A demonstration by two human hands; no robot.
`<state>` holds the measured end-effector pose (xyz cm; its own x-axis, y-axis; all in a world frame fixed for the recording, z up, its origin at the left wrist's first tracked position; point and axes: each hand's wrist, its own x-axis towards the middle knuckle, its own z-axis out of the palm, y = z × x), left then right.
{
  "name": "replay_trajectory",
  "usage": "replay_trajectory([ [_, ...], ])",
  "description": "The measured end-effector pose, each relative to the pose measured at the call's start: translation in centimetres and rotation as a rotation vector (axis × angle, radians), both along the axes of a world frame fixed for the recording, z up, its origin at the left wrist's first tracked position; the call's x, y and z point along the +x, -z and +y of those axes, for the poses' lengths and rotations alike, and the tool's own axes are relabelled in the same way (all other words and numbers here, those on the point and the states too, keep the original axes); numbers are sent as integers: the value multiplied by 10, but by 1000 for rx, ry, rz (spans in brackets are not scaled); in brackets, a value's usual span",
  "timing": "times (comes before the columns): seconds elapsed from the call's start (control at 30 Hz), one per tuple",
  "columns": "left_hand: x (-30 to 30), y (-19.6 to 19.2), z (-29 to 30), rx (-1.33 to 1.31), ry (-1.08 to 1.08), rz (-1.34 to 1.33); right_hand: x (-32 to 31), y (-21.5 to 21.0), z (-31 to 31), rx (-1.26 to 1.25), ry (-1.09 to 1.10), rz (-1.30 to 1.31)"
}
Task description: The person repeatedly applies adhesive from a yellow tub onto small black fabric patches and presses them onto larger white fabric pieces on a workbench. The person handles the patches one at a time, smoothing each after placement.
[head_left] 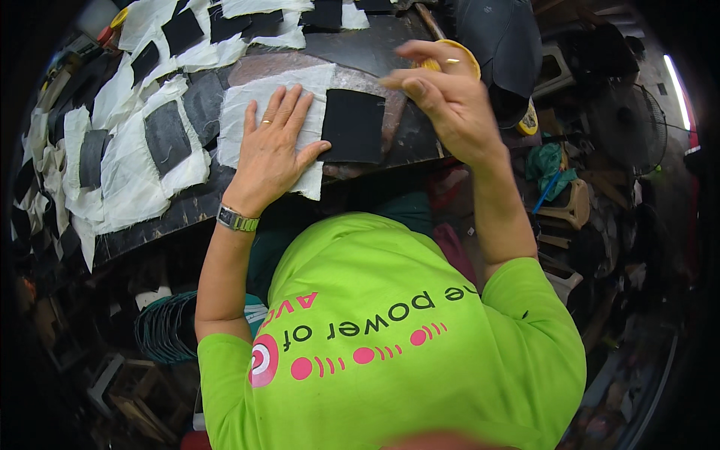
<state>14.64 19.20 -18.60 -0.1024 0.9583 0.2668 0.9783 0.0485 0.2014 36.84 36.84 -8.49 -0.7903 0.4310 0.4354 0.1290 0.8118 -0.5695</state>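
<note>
My left hand lies flat, fingers spread, on a white cloth piece with frayed edges. Its thumb reaches the left edge of a black square piece, which overlaps or adjoins the cloth at the right. Both pieces lie near the table's front edge, partly over a brownish, worn slab. Above and to the right of the black square, my right hand is raised, its fingers loosely bent and apart, somewhat blurred. I see nothing held in it. Behind it shows a round yellow-rimmed container, partly hidden by the fingers.
Several white cloths with black or grey patches cover the dark table's left side and back. A stick handle stands near the yellow-rimmed container. At the right are a dark, bulky covered object, a fan and a plastic stool.
</note>
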Motion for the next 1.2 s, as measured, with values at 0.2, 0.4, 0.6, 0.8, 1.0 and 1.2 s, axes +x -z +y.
replay_trajectory([
  [0.2,-1,2,-1,40,9,-30,-70,92,42,71,-107,-348],
  [0.4,-5,-2,-1,84,27,-70,-68,110,41,329,-57,-449],
  [0.6,-31,-8,11,92,-10,-183,-67,100,40,290,-136,-544],
  [0.8,-51,-7,42,173,-33,-105,-74,90,56,-106,-262,-441],
  [1.0,-57,-21,64,-13,-114,-368,-80,65,60,-1163,-222,169],
  [1.2,-64,-15,79,384,-27,-647,-57,44,27,-973,-251,283],
])
